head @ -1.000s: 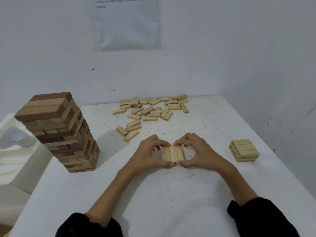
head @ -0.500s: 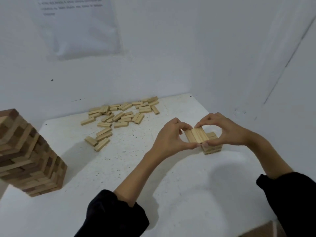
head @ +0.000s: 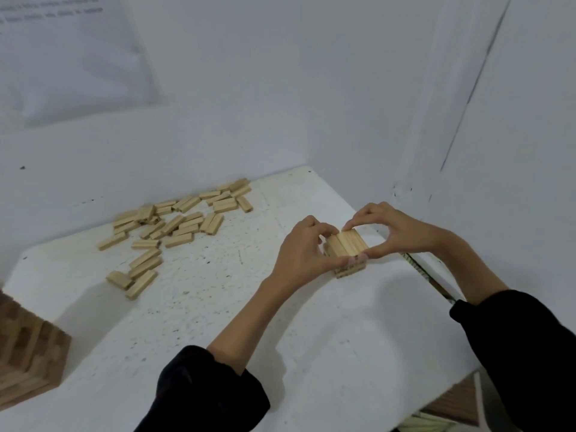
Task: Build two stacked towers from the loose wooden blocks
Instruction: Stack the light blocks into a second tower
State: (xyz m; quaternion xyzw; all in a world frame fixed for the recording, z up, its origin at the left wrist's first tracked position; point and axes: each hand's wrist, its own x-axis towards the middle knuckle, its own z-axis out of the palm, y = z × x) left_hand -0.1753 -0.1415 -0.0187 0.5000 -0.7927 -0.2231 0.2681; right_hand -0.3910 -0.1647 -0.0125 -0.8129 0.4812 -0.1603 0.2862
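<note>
One block layer [head: 347, 244] is pinched in left hand [head: 300, 251] and right hand [head: 397, 230] grips, over low stack [head: 350, 270].

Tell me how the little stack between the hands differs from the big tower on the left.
The small stack is all pale wood; the big tower mixes dark and pale blocks. The small stack has few layers; the big tower shows many, partly out of frame. The left hand and right hand pinch the small stack; the big tower stands untouched. Both are layered wooden blocks.

Printed sheet [head: 68, 57] hangs on the wall [head: 280, 88]; speckled white table [head: 218, 307].
</note>
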